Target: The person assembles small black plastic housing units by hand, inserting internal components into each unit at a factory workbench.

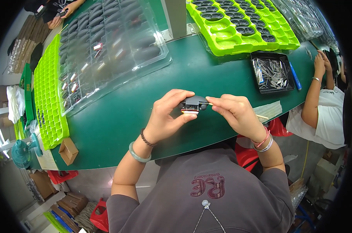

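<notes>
Above the near part of the table, my left hand (172, 110) grips a rounded black plastic housing (195, 101) between thumb and fingers. A small connector and circuit parts show in its open side, with a white and red block along its lower edge. My right hand (234, 110) is closed in a pinch around a thin pale stick (262, 116), whose tail sticks out behind the palm. The stick's yellowish tip meets or nearly meets the housing's right end; whether they touch I cannot tell.
A clear blister tray (117, 58) of black shells lies at left, over a lime-green tray (47, 97). Farther right are another lime-green tray (238, 27) with black parts, a black box (271, 89) of metal pieces and a blue tool (295, 75). Co-workers sit at right and far left.
</notes>
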`<state>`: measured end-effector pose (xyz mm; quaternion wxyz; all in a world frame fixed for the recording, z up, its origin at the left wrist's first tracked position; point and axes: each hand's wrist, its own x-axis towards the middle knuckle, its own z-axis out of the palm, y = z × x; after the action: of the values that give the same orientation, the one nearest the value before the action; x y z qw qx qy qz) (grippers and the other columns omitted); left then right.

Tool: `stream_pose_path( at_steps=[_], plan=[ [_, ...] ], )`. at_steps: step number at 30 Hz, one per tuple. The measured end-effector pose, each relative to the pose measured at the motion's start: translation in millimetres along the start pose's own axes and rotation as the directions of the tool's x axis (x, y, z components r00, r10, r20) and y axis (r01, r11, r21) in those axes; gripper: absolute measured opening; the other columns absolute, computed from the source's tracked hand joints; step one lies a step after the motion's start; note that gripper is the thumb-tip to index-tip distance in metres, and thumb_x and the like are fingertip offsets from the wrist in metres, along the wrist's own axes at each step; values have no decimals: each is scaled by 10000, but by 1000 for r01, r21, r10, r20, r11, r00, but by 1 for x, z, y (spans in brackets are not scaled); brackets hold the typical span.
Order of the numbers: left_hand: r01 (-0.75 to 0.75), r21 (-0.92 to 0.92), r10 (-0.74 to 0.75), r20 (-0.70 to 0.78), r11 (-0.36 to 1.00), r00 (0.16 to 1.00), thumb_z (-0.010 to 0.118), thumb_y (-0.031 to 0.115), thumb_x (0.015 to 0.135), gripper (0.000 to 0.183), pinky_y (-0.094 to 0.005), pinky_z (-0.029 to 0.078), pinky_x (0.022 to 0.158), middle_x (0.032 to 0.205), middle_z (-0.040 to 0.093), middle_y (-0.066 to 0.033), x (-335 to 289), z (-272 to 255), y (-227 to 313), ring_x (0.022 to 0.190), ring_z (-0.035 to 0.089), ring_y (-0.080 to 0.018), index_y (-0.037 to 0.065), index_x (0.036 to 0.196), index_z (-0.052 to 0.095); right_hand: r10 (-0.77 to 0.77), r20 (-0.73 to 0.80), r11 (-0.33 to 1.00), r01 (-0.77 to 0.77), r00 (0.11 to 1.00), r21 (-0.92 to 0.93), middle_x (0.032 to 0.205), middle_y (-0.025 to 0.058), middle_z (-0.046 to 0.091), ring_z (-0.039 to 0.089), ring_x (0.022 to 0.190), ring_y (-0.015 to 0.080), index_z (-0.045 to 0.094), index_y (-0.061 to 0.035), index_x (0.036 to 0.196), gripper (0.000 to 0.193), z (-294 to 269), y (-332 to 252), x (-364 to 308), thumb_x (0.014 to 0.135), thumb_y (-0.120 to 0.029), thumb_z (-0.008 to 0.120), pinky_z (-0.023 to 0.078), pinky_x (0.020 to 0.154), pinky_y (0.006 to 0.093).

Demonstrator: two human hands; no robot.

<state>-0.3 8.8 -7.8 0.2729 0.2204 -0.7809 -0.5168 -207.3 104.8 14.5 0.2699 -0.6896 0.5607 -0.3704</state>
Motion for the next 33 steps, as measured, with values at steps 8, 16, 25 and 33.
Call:
stream_pose_path(
  at_steps=[8,16,25,33],
  plan=[
    [-86,124,87,0,989,996,751,145,696,432,-323,505,766,988,600,-139,2,4,4,871,606,-261,-4,1065,584,-5,-33,998,3,999,-62,644,123,532,509,513,235,617,28,1001,195,11,0,-3,819,-37,601,391,477,317],
    [-92,202,97,-14,975,995,751,144,691,435,-320,512,751,992,595,-140,2,2,9,853,609,-263,8,1068,584,10,19,946,-3,1000,-324,664,118,531,547,544,229,610,16,1018,218,10,-16,2,810,-46,611,420,486,327],
    [-51,-29,48,-85,998,995,761,140,681,464,-289,494,733,967,597,-118,1,0,6,822,594,-208,12,1090,585,-203,-177,958,159,963,-238,721,70,568,576,600,226,632,-23,898,177,-4,-23,9,723,-6,656,456,503,315],
    [-53,-25,50,-99,998,994,763,148,683,464,-289,495,722,962,596,-119,1,1,7,814,591,-208,8,1088,584,-179,-156,954,133,971,-269,717,55,571,581,604,210,639,-42,859,168,-3,-24,10,696,-14,669,451,492,314]
  ],
)
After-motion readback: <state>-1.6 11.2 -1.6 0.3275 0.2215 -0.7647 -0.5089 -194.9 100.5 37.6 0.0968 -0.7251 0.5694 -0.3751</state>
